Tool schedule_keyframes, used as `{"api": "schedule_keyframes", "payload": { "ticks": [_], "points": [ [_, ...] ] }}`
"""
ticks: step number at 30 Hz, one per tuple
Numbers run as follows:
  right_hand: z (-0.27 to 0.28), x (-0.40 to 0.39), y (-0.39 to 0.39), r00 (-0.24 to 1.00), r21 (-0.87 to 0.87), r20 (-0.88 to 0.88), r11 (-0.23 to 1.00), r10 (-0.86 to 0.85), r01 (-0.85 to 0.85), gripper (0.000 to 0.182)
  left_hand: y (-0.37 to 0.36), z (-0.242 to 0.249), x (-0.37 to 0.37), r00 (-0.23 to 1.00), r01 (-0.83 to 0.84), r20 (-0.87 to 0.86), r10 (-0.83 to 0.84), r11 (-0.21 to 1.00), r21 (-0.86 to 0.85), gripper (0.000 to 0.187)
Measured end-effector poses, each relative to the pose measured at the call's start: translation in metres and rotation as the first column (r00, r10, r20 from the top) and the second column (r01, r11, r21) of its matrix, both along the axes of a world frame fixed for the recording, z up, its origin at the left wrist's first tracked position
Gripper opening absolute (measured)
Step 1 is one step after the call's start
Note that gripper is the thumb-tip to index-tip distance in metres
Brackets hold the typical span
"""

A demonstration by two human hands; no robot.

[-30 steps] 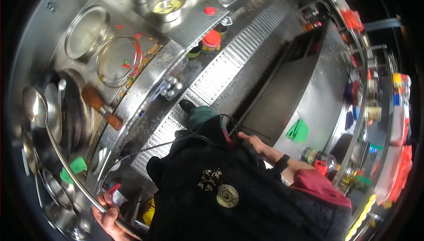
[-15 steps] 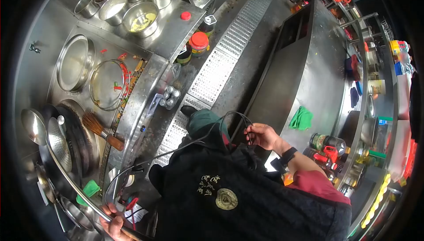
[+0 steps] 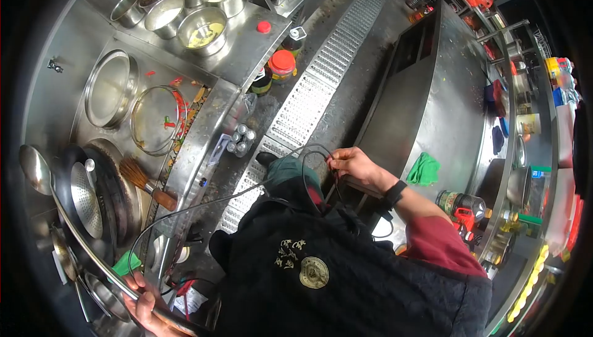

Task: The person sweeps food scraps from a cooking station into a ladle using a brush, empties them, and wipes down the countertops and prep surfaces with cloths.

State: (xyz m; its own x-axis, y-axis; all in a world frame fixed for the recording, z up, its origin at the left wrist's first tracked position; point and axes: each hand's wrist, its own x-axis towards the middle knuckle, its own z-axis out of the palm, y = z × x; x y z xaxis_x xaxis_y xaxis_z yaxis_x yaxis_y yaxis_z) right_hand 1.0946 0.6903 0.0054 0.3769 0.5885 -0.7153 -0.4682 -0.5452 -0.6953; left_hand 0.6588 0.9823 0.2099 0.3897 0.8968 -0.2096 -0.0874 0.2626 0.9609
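Gripping the ladle [image 3: 37,171] by its long handle in the left hand [image 3: 147,312], low at left, with fingers curled around. Pinching the looped cable [image 3: 204,206] in the right hand [image 3: 357,166], ahead of the apron [image 3: 370,281], with forearm angled forward and inward. Standing beside woks [image 3: 111,213] and a brush [image 3: 147,183], with bowls [image 3: 214,44] beyond on the table [image 3: 247,31].

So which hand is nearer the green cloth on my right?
Right. Your right hand is a short way left of the green cloth; your left hand, holding the ladle, is much farther left.
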Motion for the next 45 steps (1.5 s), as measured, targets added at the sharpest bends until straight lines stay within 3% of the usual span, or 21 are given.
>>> {"api": "schedule_keyframes", "payload": {
  "ticks": [1,5,8,10,12,14,16,17,20,23,26,28,32,33,36,37,38,39,42,43,45],
  "points": [
    [0.003,0.004,0.008,0.997,-0.112,0.026,0.991,0.073,-0.069,0.009,0.0,0.002,0.003,1.0,-0.008,-0.012,0.007,1.0,-0.026,0.04],
    [-0.029,-0.001,0.008,0.995,-0.108,-0.077,0.993,-0.059,0.051,0.005,0.001,-0.015,-0.007,1.0,0.016,0.016,-0.016,1.0,-0.021,0.043],
    [-0.084,-0.008,0.005,0.984,-0.039,-0.178,0.999,0.002,-0.009,0.011,-0.006,-0.017,0.005,0.999,0.026,0.046,-0.024,0.998,-0.052,0.043],
    [-0.079,-0.017,0.023,0.99,-0.138,-0.058,0.981,0.132,-0.139,0.004,-0.004,-0.017,0.0,0.993,0.114,0.007,-0.114,0.988,-0.106,0.043],
    [-0.061,-0.02,0.038,0.972,-0.097,-0.198,0.984,0.125,-0.146,0.007,-0.003,-0.028,-0.005,0.994,0.09,0.069,-0.087,0.995,-0.035,0.044],
    [-0.074,-0.021,0.036,0.954,-0.042,-0.264,0.986,0.145,-0.161,0.019,-0.006,-0.022,-0.001,0.993,0.116,0.047,-0.112,0.989,-0.097,0.044],
    [-0.047,-0.025,0.044,0.92,0.075,-0.376,0.993,0.114,-0.092,0.03,-0.009,-0.026,-0.009,0.996,0.083,0.034,-0.082,0.995,-0.053,0.044],
    [-0.038,-0.023,0.046,0.903,0.021,-0.426,0.999,0.05,-0.045,0.034,-0.011,-0.021,-0.01,0.997,0.075,-0.004,-0.075,0.996,-0.051,0.044],
    [-0.083,-0.009,0.012,0.851,0.022,-0.525,0.998,-0.035,0.055,0.033,-0.025,-0.023,-0.032,0.997,-0.043,-0.061,0.04,0.998,-0.046,0.042],
    [-0.065,-0.001,0.006,0.989,-0.141,-0.056,0.979,0.14,-0.146,0.026,-0.046,-0.003,-0.033,0.989,-0.138,-0.06,0.136,0.99,-0.031,0.038],
    [-0.068,0.021,0.024,0.866,-0.167,0.371,0.942,0.334,-0.291,0.025,-0.062,0.004,-0.036,0.959,-0.27,-0.12,0.256,0.956,-0.116,0.038],
    [-0.03,0.017,0.071,0.877,-0.012,0.339,0.933,0.342,-0.359,0.023,-0.072,0.001,-0.043,0.958,-0.279,-0.098,0.271,0.956,-0.091,0.038],
    [0.048,-0.043,0.172,0.582,0.138,0.464,0.595,0.667,-0.792,0.022,-0.091,-0.011,-0.051,0.962,-0.249,-0.136,0.236,0.964,-0.091,0.036],
    [0.073,-0.072,0.195,0.468,0.228,0.6,0.422,0.649,-0.878,0.026,-0.093,-0.01,-0.047,0.96,-0.265,-0.121,0.253,0.959,-0.101,0.035],
    [0.086,-0.146,0.235,0.212,0.27,0.698,0.023,0.684,-0.963,0.05,-0.103,-0.016,-0.048,0.967,-0.244,-0.089,0.238,0.968,-0.057,0.035],
    [0.098,-0.17,0.237,0.211,0.298,0.706,-0.013,0.676,-0.954,0.057,-0.105,-0.012,-0.043,0.954,-0.292,-0.093,0.285,0.954,-0.072,0.034],
    [0.108,-0.193,0.238,0.31,0.383,0.803,-0.043,0.509,-0.923,0.055,-0.105,-0.012,-0.039,0.953,-0.3,-0.078,0.294,0.952,-0.069,0.034],
    [0.12,-0.211,0.236,0.355,0.399,0.81,0.004,0.467,-0.917,0.048,-0.103,-0.012,-0.035,0.944,-0.327,-0.053,0.324,0.944,-0.043,0.035],
    [0.164,-0.241,0.224,0.481,0.358,0.409,0.348,0.775,-0.866,0.046,-0.089,0.008,-0.019,0.924,-0.362,-0.149,0.351,0.93,-0.055,0.037],
    [0.163,-0.245,0.227,0.465,0.35,0.417,0.335,0.781,-0.875,0.046,-0.083,0.007,-0.014,0.926,-0.354,-0.13,0.355,0.935,0.036,0.036],
    [0.157,-0.251,0.235,0.599,0.552,0.764,0.235,0.241,-0.8,0.054,-0.074,0.004,-0.007,0.934,-0.348,-0.035,0.356,0.927,0.14,0.035]
  ]
}}
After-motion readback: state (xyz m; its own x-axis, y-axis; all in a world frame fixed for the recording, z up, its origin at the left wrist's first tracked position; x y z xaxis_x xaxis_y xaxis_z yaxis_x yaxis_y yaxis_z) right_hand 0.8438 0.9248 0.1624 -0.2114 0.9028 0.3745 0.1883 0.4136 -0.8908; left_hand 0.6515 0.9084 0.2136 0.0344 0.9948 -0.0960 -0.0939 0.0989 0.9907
